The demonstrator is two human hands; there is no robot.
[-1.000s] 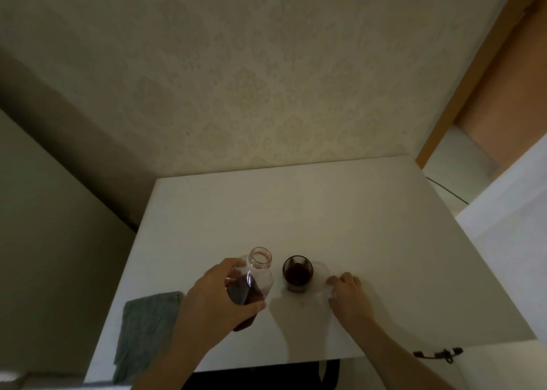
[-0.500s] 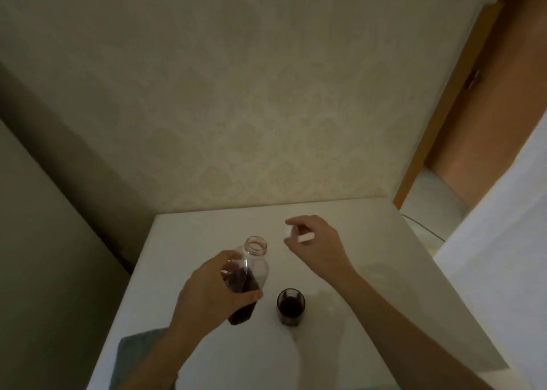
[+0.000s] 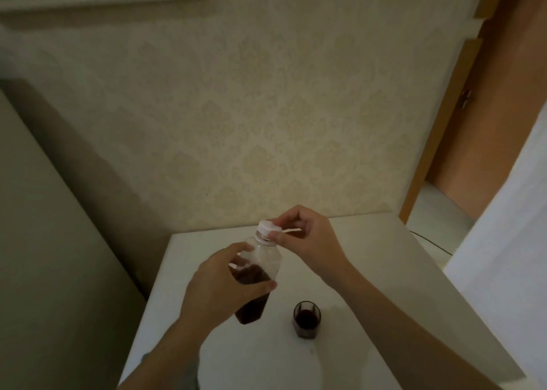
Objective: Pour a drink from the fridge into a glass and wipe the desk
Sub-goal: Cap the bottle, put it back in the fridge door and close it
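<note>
My left hand [image 3: 219, 283] grips a clear plastic bottle [image 3: 260, 259] half full of dark red drink, held above the white desk [image 3: 370, 271]. My right hand [image 3: 307, 241] pinches the white cap [image 3: 266, 228], which sits on the bottle's neck. A small glass [image 3: 307, 320] with dark drink stands on the desk, just right of the bottle's base and below my right forearm. A grey cloth [image 3: 189, 369] peeks out at the desk's near left edge, mostly hidden by my left arm.
Patterned wallpaper rises behind the desk. A dark gap runs along the desk's left side beside a pale panel [image 3: 44, 241]. A wooden door frame [image 3: 438, 123] and a white surface [image 3: 503, 227] stand to the right.
My right hand picked the cap off the desk, carried it up and set it on the bottle's neck. My left hand lifted the bottle a little. The view tilted upward.
</note>
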